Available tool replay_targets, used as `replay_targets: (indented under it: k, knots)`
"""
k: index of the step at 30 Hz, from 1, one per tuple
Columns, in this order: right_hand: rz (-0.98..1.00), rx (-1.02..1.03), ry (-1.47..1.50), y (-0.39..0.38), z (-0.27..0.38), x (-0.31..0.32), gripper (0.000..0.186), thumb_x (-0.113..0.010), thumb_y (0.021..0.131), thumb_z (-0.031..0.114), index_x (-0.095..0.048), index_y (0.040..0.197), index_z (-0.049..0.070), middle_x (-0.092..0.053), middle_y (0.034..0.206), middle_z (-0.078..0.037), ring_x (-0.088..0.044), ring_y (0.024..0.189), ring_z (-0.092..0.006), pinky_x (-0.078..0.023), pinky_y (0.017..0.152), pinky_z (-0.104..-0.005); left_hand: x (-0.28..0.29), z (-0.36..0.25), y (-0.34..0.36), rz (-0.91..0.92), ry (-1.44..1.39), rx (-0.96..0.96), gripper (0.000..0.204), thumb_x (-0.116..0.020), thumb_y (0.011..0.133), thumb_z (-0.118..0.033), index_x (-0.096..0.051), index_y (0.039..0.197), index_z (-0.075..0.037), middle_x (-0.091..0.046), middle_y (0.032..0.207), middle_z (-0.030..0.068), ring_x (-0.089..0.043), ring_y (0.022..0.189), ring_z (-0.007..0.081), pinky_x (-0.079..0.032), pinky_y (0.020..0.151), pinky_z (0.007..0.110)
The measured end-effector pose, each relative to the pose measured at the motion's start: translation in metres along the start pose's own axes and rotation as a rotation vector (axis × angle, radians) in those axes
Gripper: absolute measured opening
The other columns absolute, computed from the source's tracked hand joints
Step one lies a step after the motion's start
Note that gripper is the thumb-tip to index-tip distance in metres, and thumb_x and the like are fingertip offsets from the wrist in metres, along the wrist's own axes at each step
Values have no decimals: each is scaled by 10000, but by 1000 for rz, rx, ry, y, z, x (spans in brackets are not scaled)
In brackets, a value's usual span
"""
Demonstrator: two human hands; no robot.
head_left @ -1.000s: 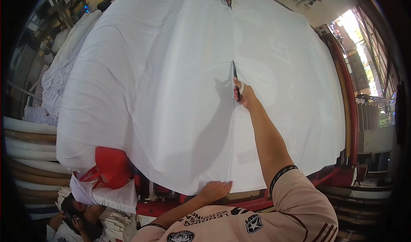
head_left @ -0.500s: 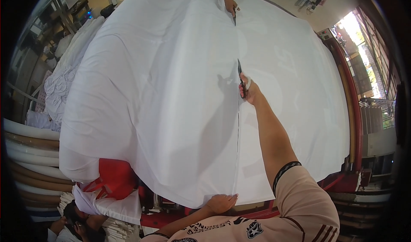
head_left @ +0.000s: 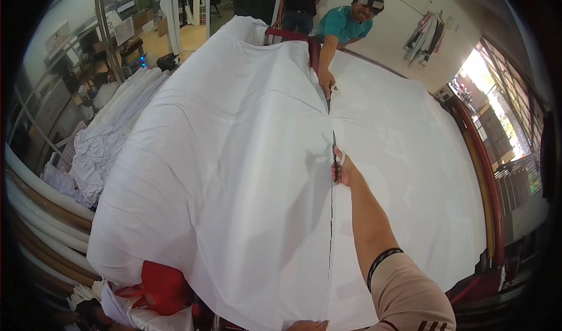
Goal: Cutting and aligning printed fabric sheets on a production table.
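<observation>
My right hand [head_left: 345,172] is closed round a pair of dark-handled scissors [head_left: 334,139], its arm stretched far over a wide white cloth [head_left: 252,214]. The blades point away from me. A long, narrow cut runs from them back toward my body. At the lower edge, my left hand [head_left: 308,326] lies flat on the near end of the cloth beside this line, only partly in view. Opposite me, a co-worker's hand [head_left: 328,85] holds another pair of scissors [head_left: 329,105], pointing toward mine with a short gap between the tips.
A co-worker in a teal shirt [head_left: 344,25] leans in from the far side, and a person in black [head_left: 300,6] stands behind. Rolls [head_left: 47,214] and bunched white fabric [head_left: 96,161] lie at left. A red rail [head_left: 477,155] borders the right; red cloth [head_left: 164,287] hangs near left.
The view has tilted up, bringing the far people into sight. The two scissors' tips are nearer each other. My left hand stays at the near end of the cloth.
</observation>
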State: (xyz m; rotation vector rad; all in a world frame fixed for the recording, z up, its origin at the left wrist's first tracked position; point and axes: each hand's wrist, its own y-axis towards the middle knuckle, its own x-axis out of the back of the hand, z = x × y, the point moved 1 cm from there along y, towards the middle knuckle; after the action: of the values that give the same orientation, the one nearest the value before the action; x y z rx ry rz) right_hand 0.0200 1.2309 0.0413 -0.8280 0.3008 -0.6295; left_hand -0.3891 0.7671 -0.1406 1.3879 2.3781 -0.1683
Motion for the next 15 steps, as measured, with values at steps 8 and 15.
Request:
replay_targets:
  k: [8, 15]
  knots:
    - [32, 291, -98, 17, 32, -20, 531, -748, 766, 624, -544, 759, 134, -528, 614, -3, -488, 486, -127, -407, 451, -264, 16, -125, 51, 394, 1170, -172, 345, -545, 936, -216, -614, 1215, -27, -672, 874, 11, -650, 688, 123, -522, 557, 274]
    - [-75, 345, -187, 51, 53, 8, 568, -755, 729, 664, -537, 728, 139, -537, 623, 11, -488, 484, -120, -433, 457, -270, 9, -137, 67, 302, 1234, -346, 284, -592, 918, -231, -676, 1121, -52, -660, 860, -38, -579, 619, 56, -463, 518, 185]
